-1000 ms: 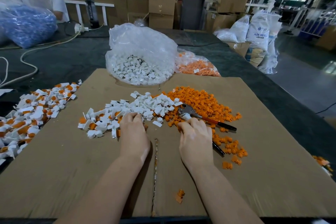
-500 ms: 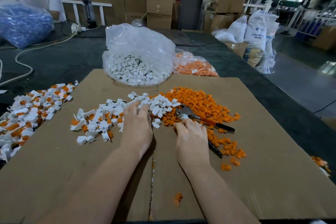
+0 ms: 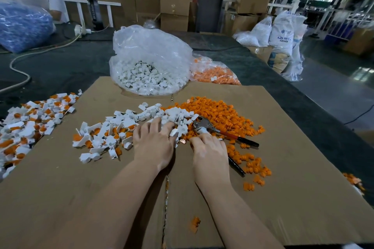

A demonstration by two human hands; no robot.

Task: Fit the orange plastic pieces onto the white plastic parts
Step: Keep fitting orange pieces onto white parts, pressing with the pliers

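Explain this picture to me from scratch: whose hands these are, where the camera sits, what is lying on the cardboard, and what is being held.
There is no machine here. A person wears a camera on the head, so you look down at their own two bare arms.

The work surface is a cardboard sheet. On it lie a loose heap of white parts, a heap of orange pieces, and pliers with red and black handles. Behind stand a clear bag of white parts and a bag of orange pieces. At far left lies a pile of assembled pieces.

The left hand reaches, fingers spread, into the white parts. The right hand has curled fingers over small pieces; what it grips is hidden.
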